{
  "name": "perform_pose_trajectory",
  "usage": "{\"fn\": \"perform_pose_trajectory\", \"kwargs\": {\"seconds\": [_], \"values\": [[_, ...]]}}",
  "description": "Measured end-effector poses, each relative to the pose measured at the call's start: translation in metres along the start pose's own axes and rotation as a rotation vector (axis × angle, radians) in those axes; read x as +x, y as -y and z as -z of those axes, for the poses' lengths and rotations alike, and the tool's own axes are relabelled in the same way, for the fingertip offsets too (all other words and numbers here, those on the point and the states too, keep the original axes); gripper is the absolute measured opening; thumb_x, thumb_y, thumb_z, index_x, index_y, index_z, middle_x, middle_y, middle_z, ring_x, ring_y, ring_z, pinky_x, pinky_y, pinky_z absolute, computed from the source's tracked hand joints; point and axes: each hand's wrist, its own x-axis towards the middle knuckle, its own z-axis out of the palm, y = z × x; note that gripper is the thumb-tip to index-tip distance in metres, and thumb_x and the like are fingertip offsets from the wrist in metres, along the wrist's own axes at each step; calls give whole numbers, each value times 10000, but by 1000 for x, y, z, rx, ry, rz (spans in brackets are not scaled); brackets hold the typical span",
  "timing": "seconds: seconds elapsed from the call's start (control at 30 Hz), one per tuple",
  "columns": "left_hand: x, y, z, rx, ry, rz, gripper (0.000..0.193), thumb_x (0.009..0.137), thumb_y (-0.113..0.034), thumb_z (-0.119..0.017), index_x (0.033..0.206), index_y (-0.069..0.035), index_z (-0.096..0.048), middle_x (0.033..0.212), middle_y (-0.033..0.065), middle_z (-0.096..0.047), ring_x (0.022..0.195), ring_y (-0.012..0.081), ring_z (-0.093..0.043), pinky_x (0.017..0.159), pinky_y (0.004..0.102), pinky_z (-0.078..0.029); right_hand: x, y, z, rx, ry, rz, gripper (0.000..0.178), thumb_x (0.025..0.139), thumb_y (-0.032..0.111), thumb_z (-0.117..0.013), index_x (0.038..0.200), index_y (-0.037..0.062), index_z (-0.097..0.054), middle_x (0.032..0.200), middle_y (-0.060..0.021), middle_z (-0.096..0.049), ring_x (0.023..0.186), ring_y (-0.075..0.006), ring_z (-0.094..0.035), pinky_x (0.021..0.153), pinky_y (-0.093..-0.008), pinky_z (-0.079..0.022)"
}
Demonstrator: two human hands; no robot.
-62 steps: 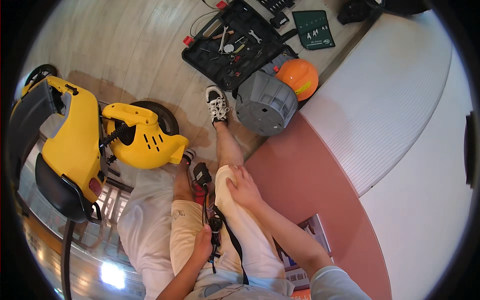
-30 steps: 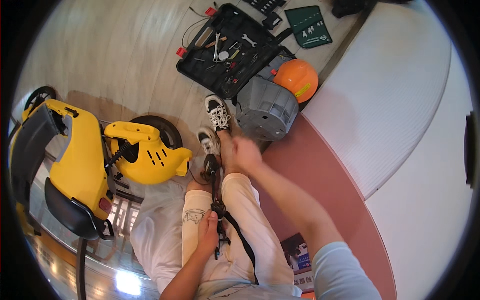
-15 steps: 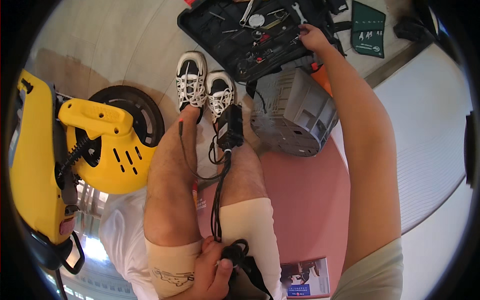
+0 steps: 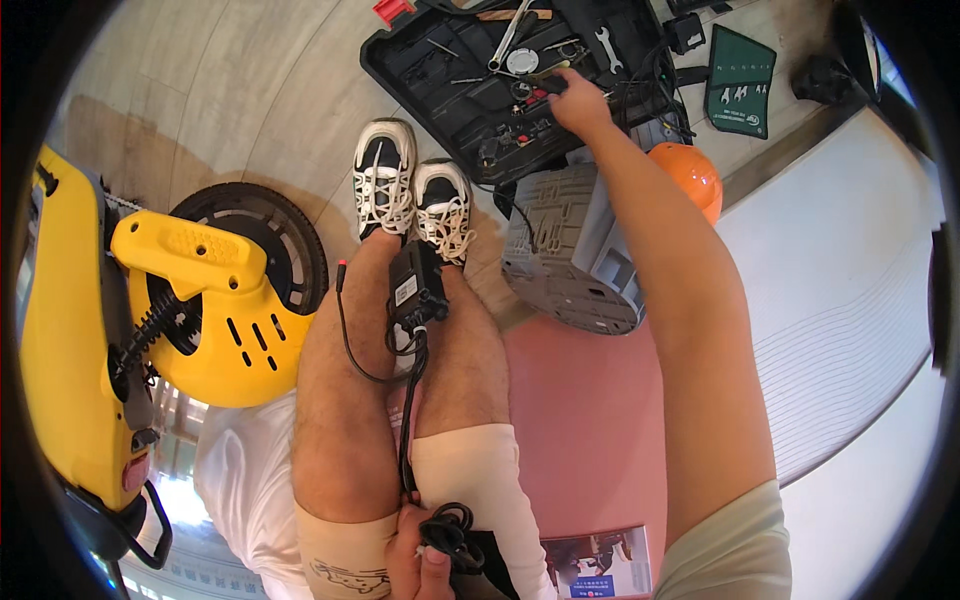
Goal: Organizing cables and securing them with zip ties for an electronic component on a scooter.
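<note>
My left hand [image 4: 418, 560] is closed around a bundle of black cables [image 4: 452, 538] above my lap. From there the cables run up between my legs to a black controller box [image 4: 418, 285], which rests against my shins. A loose lead with a red tip [image 4: 342, 268] curves off to its left. My right hand [image 4: 580, 103] reaches into an open black tool case [image 4: 440, 105]. Its fingers are closed at a dark object beside a yellowish tool; they hide what they hold. An open-end wrench [image 4: 608, 50] lies in the case to the right of this hand.
A yellow scooter [image 4: 70, 330] with a wheel stands at the left. Right of my shoes are a grey plastic bin [image 4: 565, 240] and an orange helmet [image 4: 690, 178]. A green tool pouch [image 4: 740, 80] lies beyond, near a white panel [image 4: 840, 290]. A booklet [image 4: 600, 562] rests beside my thigh.
My right hand has moved left inside the tool case, away from the wrench, toward the yellowish tool. The controller box has shifted left, and my left hand still grips the cables.
</note>
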Motion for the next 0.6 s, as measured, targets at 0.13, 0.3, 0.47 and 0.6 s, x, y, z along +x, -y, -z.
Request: {"fn": "perform_pose_trajectory", "kwargs": {"seconds": [0.13,0.3,0.47,0.6], "values": [[-1,0,1,34,16,57,653,1011,-495,-336,1222,106,-480,1028,159,-576,929,260,-542,841,354,-436,3,20,-14,14,37,-17,427,819,246,-698,1226,166,-592,1168,-161,-657,1121,-350,-604,937,-438,-490],[5,-13,-4,9,-33,22,681,1003,-521,-332,1210,110,-481,1030,171,-575,928,266,-543,830,361,-439,-2,31,-17,-65,69,-120,335,845,245,-702,1155,200,-583,1099,-146,-663,1084,-341,-621,887,-441,-504],[-2,-4,-2,85,23,107,704,997,-554,-316,1200,98,-489,1010,169,-575,912,268,-545,812,362,-440,-12,27,-8,-63,29,-59,257,841,230,-703,1055,165,-577,1038,-141,-668,1012,-352,-639,838,-452,-505],[6,-22,-3,4,7,36,723,988,-586,-308,1180,85,-496,949,142,-558,853,243,-526,760,351,-434,-16,27,-8,-1,-1,-29,219,845,215,-692,1027,153,-588,998,-153,-675,983,-371,-642,819,-462,-508]]}}
